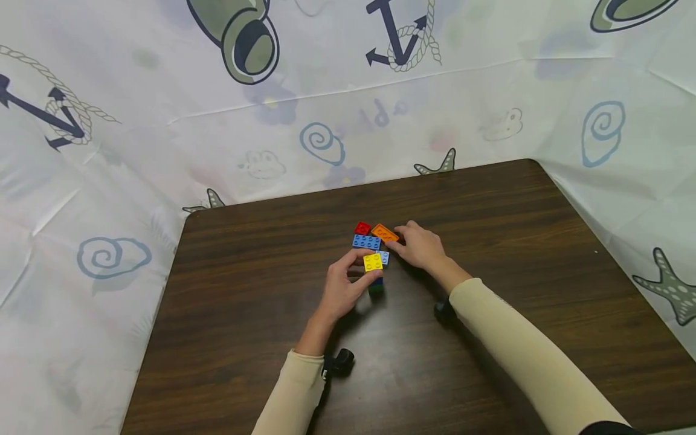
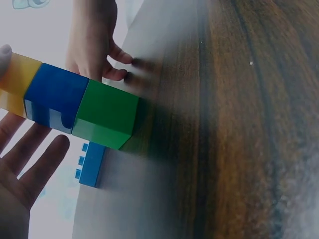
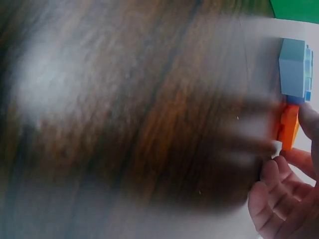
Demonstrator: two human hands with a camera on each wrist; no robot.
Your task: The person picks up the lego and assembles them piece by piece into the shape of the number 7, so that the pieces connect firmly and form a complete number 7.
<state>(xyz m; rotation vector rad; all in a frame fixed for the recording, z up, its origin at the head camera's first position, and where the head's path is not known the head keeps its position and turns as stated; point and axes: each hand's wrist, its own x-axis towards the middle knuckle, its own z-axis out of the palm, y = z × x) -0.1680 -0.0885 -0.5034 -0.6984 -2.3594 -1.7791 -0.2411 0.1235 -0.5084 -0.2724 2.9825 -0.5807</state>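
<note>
My left hand [image 1: 341, 289] grips a short stack between thumb and fingers. The stack has a yellow brick [image 1: 373, 262] on top, a blue brick [image 2: 57, 94] in the middle and a green brick [image 2: 105, 112] at the bottom. Whether the stack touches the table, I cannot tell. My right hand [image 1: 421, 246] pinches the right end of a flat orange brick [image 1: 383, 233] with thumb and index finger. Left of the orange brick are a small red brick [image 1: 362, 228] and a longer blue brick [image 1: 367, 242]. A light blue brick [image 1: 383, 257] stands just behind the stack, partly hidden by it.
Everything lies on a dark wood-grain table [image 1: 244, 302], its far edge a little beyond the bricks. A white printed sheet [image 1: 228, 139] hangs behind and at the sides. Each wrist wears a black camera, such as the left wrist camera [image 1: 341, 362].
</note>
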